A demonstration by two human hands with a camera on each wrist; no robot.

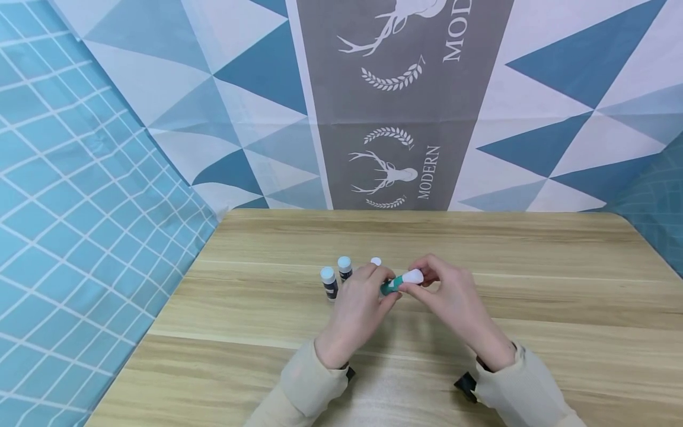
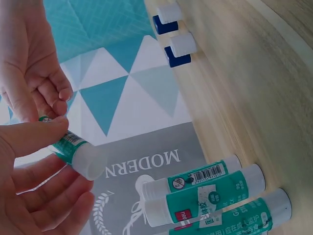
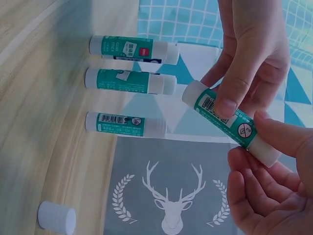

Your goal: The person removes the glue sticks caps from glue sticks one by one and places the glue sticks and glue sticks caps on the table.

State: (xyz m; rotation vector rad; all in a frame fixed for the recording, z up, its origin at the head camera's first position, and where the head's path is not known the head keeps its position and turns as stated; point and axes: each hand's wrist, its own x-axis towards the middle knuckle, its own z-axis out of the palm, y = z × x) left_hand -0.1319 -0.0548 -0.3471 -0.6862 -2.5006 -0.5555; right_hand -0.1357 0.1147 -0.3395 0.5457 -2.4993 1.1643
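Observation:
Both hands meet at a green-labelled glue stick (image 1: 397, 282) with white ends, held tilted above the table. My left hand (image 1: 363, 296) pinches its green body between thumb and fingers, as the right wrist view shows. Thumb and fingertips of my right hand (image 1: 450, 290) grip the white end on the other side. Three more glue sticks stand upright just left of the hands, among them one at the far left (image 1: 329, 284) and one beside it (image 1: 345, 270); the left hand partly hides the third (image 1: 376, 261).
The wooden table (image 1: 560, 320) ends at a patterned cloth backdrop (image 1: 395, 107). A small white cylinder (image 3: 56, 218) stands at the right of the sticks. In the left wrist view two white cylinders (image 2: 183, 44) appear beside dark blue blocks (image 2: 177, 58); their kind is unclear.

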